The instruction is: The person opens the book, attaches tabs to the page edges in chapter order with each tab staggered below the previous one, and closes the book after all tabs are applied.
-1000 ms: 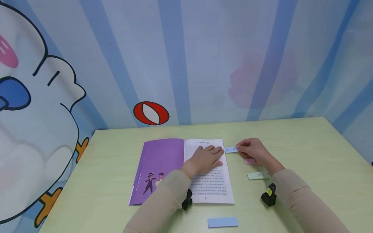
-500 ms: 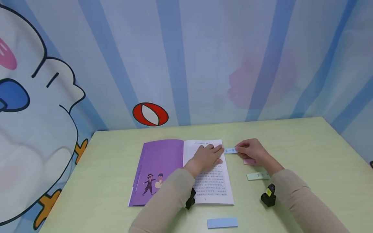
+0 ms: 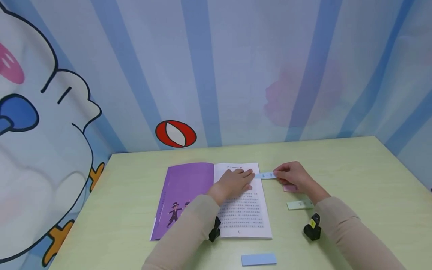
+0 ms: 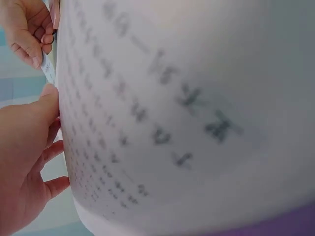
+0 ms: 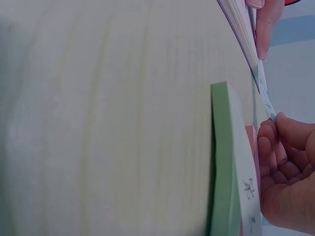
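Note:
An open book lies on the table, purple page at left and printed white page at right. My left hand rests with fingers extended on the white page, fingertips by the inner end of a light-blue sticky note strip. This strip carries handwriting and reaches past the book's right edge. My right hand pinches its outer end between thumb and forefinger, as the right wrist view also shows. Beneath the right hand sits a pink sticky note pad, partly hidden. Closer to me lies a green sticky note pad with writing on top.
A blue sticky note pad lies near me, below the book. Each sleeve has a black wrist camera by it. Behind the table hangs a striped cartoon backdrop.
My left hand has drawn back slightly to the left, uncovering more of the strip on the page. The right hand keeps its pinch at almost the same spot.

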`<state>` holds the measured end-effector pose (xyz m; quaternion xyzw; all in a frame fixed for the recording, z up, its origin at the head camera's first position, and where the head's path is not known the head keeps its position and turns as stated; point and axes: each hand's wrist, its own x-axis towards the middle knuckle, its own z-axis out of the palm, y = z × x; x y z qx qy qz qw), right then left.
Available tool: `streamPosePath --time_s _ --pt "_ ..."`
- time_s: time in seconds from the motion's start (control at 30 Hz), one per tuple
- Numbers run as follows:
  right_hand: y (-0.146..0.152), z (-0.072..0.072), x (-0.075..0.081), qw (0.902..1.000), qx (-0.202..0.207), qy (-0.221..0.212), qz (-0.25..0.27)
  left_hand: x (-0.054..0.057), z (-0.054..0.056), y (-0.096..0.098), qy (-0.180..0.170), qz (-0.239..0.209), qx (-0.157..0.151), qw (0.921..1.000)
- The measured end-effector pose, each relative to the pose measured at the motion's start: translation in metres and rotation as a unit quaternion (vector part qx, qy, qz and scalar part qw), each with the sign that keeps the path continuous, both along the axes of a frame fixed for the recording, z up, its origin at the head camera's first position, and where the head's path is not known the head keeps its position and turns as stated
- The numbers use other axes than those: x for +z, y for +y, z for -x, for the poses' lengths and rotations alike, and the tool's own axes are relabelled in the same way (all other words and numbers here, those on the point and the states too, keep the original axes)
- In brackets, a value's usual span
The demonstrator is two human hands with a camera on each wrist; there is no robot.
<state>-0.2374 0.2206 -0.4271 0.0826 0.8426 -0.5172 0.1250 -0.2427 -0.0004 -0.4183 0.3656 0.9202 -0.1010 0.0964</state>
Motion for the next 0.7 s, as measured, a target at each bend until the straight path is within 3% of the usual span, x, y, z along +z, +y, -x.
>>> streamPosePath --time_s 0.3,0.7 --pt "0.0013 0.0004 -0.0016 1.0000 0.003 0.006 0.000 0.0058 -0.0015 0.0001 0.028 0.039 -0.060 0.9971" --pt "0.0026 0.0000 -0.0015 0.9998 0.014 0.012 0.001 0.0070 0.0011 0.0047 0.027 0.027 -0.059 0.9975"
